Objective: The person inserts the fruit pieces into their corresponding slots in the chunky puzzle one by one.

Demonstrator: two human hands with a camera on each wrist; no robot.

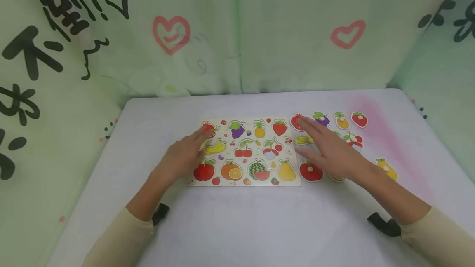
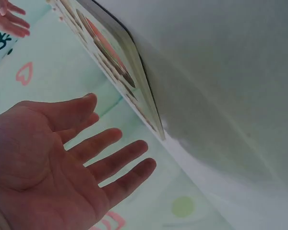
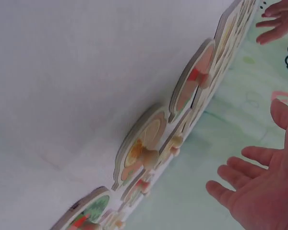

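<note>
A fruit puzzle board (image 1: 252,182) lies flat on the table, with pictures of several fruits in rows. My left hand (image 1: 181,155) is over the board's left edge, its fingers spread and relaxed in the left wrist view, holding nothing. Beside the board's right edge, my right hand (image 1: 332,149) hovers over loose knobbed fruit pieces, fingers extended and empty. Near its fingertips are the pomegranate piece (image 1: 295,123) and banana piece (image 1: 302,139). The apple piece (image 1: 311,172) lies below the hand. An orange piece (image 3: 143,141) shows its round knob in the right wrist view; the hand mostly covers it from above.
Farther right lie a grape piece (image 1: 322,119), a pineapple piece (image 1: 341,122), a strawberry piece (image 1: 359,119), a cherry piece (image 1: 356,139) and a pear piece (image 1: 387,169). The white table (image 1: 237,226) meets a green printed curtain (image 1: 282,32) at the back.
</note>
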